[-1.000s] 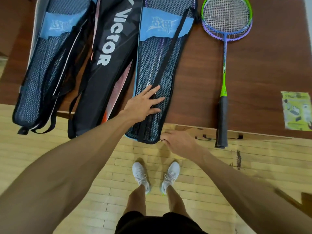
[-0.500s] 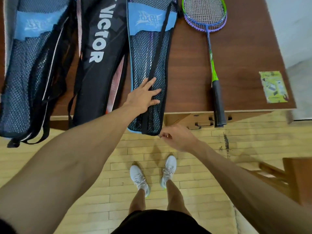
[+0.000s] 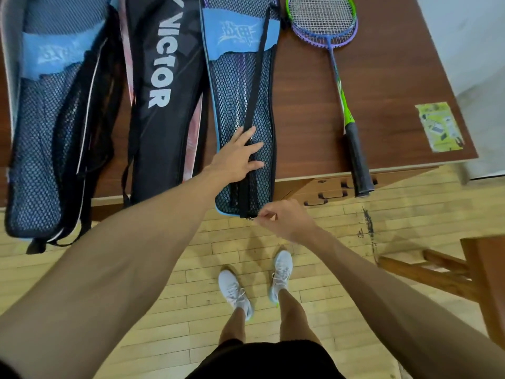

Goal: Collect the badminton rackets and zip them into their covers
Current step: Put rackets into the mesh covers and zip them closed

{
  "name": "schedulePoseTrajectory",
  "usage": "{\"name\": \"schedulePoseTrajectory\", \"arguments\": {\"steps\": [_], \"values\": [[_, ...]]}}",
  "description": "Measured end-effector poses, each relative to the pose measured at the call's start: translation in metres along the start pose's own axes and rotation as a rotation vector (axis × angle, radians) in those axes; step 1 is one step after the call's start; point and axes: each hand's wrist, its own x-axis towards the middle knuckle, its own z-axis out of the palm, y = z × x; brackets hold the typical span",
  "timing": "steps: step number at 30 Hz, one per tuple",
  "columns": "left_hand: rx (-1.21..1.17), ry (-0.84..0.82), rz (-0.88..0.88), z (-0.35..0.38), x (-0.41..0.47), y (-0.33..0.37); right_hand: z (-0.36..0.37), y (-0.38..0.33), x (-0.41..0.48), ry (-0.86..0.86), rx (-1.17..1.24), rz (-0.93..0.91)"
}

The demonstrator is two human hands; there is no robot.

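A blue mesh racket cover point(image 3: 240, 86) lies on the brown table point(image 3: 382, 77) with its lower end over the front edge; a racket shows faintly through the mesh. My left hand point(image 3: 237, 157) presses flat on the cover's lower part, fingers straight. My right hand point(image 3: 284, 220) pinches the small zip pull point(image 3: 250, 218) at the cover's bottom corner. To the right lies a loose racket point(image 3: 337, 77) with a green and purple frame, its black grip overhanging the table edge.
A black VICTOR cover point(image 3: 164, 99) and another blue mesh cover point(image 3: 49, 127) lie to the left on the table. A yellow-green leaflet point(image 3: 438, 127) sits near the right edge. A wooden stool point(image 3: 470, 272) stands at the right on the plank floor.
The view has shifted a little; my left hand stays flat on the cover and my right hand stays at the zip pull at the bottom corner.
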Motion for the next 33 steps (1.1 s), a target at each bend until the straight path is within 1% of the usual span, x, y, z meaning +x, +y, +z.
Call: {"name": "schedulePoseTrajectory", "arguments": {"steps": [2,4,7,12,15,17,18,20,21,22,24,26,30,33], "values": [[-0.184,0.071,-0.003,-0.004,-0.007,-0.002,-0.015,0.006,0.005,0.068,0.039,0.049],[-0.320,0.181,-0.048,-0.012,-0.014,-0.006,-0.031,0.007,0.016,0.133,0.062,0.071],[-0.353,0.278,-0.160,-0.027,-0.023,-0.012,-0.055,0.007,0.039,0.170,0.074,0.124],[-0.450,0.311,-0.463,-0.045,-0.012,-0.024,-0.101,0.009,0.091,0.210,0.081,0.141],[-0.483,0.345,-0.584,-0.053,0.008,-0.025,-0.124,0.015,0.135,0.199,0.131,0.198],[-0.542,0.363,-0.626,-0.059,0.024,-0.026,-0.132,0.021,0.169,0.201,0.238,0.275],[-0.580,0.372,-0.647,-0.062,0.032,-0.028,-0.136,0.021,0.185,0.202,0.350,0.310],[-0.656,0.409,-0.694,-0.068,0.048,-0.032,-0.142,0.019,0.214,0.195,0.667,0.380],[-0.680,0.426,-0.715,-0.071,0.056,-0.034,-0.146,0.017,0.225,0.188,0.782,0.415],[-0.687,0.437,-0.737,-0.073,0.063,-0.036,-0.150,0.014,0.234,0.170,0.828,0.429],[-0.683,0.417,-0.757,-0.080,0.075,-0.036,-0.153,0.011,0.250,0.114,0.808,0.401],[-0.656,0.378,-0.716,-0.089,0.085,-0.032,-0.154,0.008,0.259,0.089,0.765,0.330],[-0.637,0.432,-0.629,-0.109,0.088,-0.019,-0.168,-0.010,0.252,0.174,0.728,0.183],[-0.631,0.463,-0.618,-0.129,0.079,-0.018,-0.180,-0.022,0.244,0.221,0.736,0.118]]}}
